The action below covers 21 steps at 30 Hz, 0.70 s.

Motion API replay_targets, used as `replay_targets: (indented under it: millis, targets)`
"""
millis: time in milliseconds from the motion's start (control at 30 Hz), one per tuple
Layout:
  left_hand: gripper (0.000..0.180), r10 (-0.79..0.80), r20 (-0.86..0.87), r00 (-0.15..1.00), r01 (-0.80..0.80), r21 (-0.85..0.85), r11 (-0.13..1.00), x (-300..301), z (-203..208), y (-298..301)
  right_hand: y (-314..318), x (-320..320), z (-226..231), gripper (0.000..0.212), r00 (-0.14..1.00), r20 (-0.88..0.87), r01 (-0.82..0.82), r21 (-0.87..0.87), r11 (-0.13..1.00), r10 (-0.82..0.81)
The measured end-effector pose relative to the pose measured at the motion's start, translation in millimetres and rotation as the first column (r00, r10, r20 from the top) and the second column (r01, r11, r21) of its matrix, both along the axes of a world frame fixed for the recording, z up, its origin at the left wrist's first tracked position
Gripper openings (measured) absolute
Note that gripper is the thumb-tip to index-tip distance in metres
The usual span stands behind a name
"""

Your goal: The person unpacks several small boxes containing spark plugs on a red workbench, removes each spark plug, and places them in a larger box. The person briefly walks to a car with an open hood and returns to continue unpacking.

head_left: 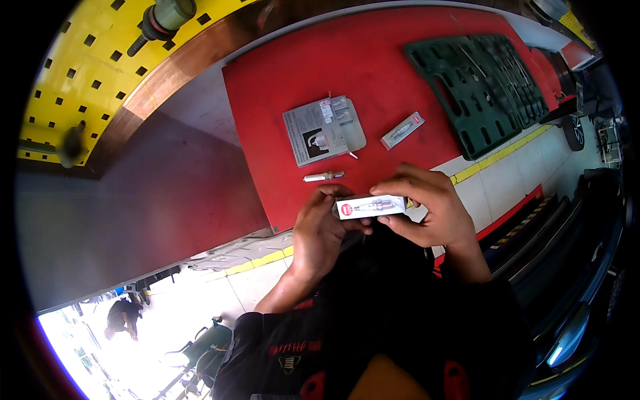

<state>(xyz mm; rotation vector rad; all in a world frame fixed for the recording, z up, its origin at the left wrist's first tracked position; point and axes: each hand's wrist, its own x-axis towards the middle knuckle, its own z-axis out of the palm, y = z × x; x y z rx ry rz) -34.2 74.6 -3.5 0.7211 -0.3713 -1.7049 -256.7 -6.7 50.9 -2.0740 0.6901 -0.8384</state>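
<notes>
While a bare metal plug (324, 176) lies nearby, both hands' fingers (390, 189) clasp a slim cardboard box (371, 207).

Small box (371, 207): glossy printed cardboard. Loose spark plug (324, 177): bright metal, shiny. Bench (373, 73): smooth matt red top. Tool tray (483, 83): matt green plastic. Pegboard (73, 73): glossy yellow.

Both my hands are up close in front of my chest, forearms coming in from below and angling toward each other. My left hand (321, 230) is curled with the fingers bent inward and the thumb tucked up on top, pinching from the left end. My right hand (428, 207) wraps over from the other side, knuckles up, fingertips pointing left so both hands nearly meet.
</notes>
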Motion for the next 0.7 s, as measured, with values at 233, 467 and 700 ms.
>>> replay_targets:
  millis: [233,467,700]
  targets:
    - [0.030,-0.023,0.004,1.000,0.023,-0.001,1.000,-1,-8,3,2,-7,-6,0.043,0.996,0.084,0.011,-0.069,0.998,-0.005]
    - [0.032,-0.043,0.083,0.996,0.050,-0.082,0.995,-4,-8,6,1,-16,-20,0.040,0.992,0.109,0.066,0.038,0.997,-0.070]
    - [0.029,0.058,0.318,0.946,-0.003,-0.171,0.985,-5,-12,8,1,-22,-46,0.043,0.956,0.274,0.026,0.262,0.965,-0.100]
